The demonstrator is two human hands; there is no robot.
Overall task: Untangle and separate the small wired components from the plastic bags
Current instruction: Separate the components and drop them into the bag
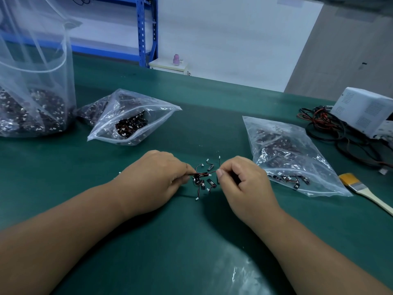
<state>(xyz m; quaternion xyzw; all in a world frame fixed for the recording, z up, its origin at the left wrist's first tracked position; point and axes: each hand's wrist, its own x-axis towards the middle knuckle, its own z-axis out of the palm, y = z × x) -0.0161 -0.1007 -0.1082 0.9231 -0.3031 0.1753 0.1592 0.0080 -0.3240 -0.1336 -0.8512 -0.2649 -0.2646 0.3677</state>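
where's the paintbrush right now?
Head view, far right of the green mat: the paintbrush lies just right of the right-hand plastic bag, nearer the person than the cable tangle and white box.

No legible text; print on white box (361, 109) unreadable

Fingertips of the left hand (157, 179) are hidden behind its own knuckles. Its pinch on the wire tangle (201, 180) is only partly seen. The right hand (242, 179) has its curled fingers tucked under the palm, tips out of sight. Tangle parts are too small to tell type or count.

- 10 o'clock: large bag (42, 86), cut by the left and top edges.
- Beside it: small bag (91, 111), half hidden behind the open bag (131, 120).
- 2 o'clock: white box (365, 111), runs off the right edge.
- 3 o'clock: cables (331, 133) and brush (361, 188), both run off the right edge.
- 12 o'clock: pink object (176, 59), blurred.
- 6 o'clock: clear plastic (244, 273), cut by the bottom edge.
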